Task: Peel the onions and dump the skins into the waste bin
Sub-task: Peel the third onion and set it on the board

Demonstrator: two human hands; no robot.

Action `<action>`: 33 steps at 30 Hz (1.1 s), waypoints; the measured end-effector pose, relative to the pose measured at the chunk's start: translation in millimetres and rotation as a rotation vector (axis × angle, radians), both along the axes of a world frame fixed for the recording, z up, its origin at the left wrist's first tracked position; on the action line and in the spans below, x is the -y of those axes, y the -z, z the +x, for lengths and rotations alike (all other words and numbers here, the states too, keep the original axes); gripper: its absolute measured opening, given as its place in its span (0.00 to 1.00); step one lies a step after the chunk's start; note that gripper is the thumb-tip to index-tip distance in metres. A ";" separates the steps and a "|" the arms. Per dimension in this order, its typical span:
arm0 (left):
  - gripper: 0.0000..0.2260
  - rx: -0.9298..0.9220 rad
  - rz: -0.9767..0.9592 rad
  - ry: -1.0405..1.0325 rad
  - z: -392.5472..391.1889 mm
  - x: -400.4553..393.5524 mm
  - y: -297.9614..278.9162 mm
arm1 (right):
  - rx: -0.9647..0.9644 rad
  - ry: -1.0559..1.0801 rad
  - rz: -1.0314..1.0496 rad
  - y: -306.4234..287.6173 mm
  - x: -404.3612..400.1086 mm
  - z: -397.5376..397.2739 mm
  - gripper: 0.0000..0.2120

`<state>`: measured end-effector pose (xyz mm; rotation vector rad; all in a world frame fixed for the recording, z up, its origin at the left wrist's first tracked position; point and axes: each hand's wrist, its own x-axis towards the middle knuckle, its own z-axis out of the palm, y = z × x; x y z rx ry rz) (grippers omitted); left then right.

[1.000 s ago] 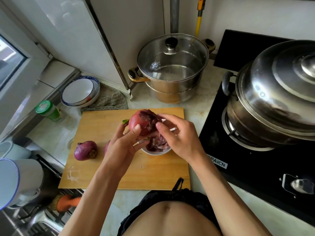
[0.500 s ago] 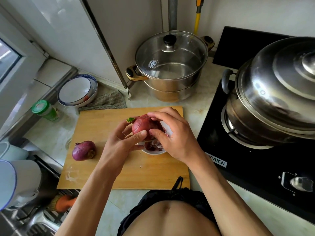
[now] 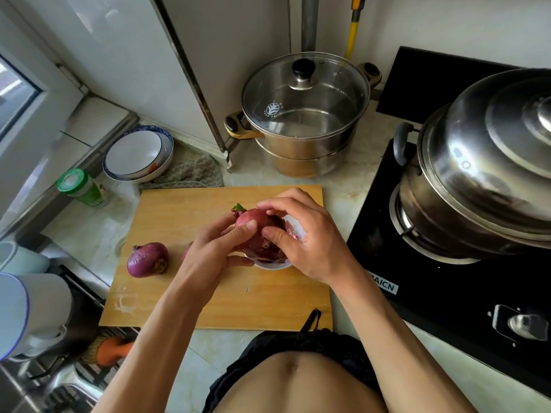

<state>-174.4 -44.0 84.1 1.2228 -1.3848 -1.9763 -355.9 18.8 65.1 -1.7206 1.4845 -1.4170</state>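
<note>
I hold a red onion (image 3: 258, 226) with a small green sprout above a wooden cutting board (image 3: 190, 293). My left hand (image 3: 213, 254) grips it from the left, thumb across its front. My right hand (image 3: 304, 239) curls over its top and right side, thumb pressed on the skin. Under the onion sits a small white bowl (image 3: 272, 266) holding purple skins, mostly hidden by my hands. A second unpeeled red onion (image 3: 147, 259) lies on the board's left part. A sliver of another purple onion (image 3: 186, 252) peeks out behind my left wrist. No waste bin is in view.
A glass-lidded steel pot (image 3: 304, 114) stands behind the board. A large covered steel pot (image 3: 483, 168) sits on the black gas stove (image 3: 447, 293) at right. Stacked bowls (image 3: 137, 153), a cloth (image 3: 190, 174) and a green-capped jar (image 3: 82, 187) are at left; mugs (image 3: 32, 314) and a sink (image 3: 44, 389) lie lower left.
My right hand moved from the onion's right side over its top and closed round it. The onion was lowered slightly toward the bowl and turned.
</note>
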 end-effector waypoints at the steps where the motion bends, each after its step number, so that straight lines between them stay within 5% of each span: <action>1: 0.24 -0.003 0.005 0.000 -0.1 -0.1 0.0 | -0.002 0.001 -0.003 0.2 0.2 0.1 0.14; 21: 0.25 -0.013 0.035 -0.009 -1.8 -1.6 -4.7 | 0.137 0.083 0.086 0.5 -4.4 -6.3 0.15; 33: 0.21 -0.004 0.052 -0.033 -2.4 -2.8 -7.5 | 0.120 0.095 0.071 1.3 -1.4 -9.0 0.02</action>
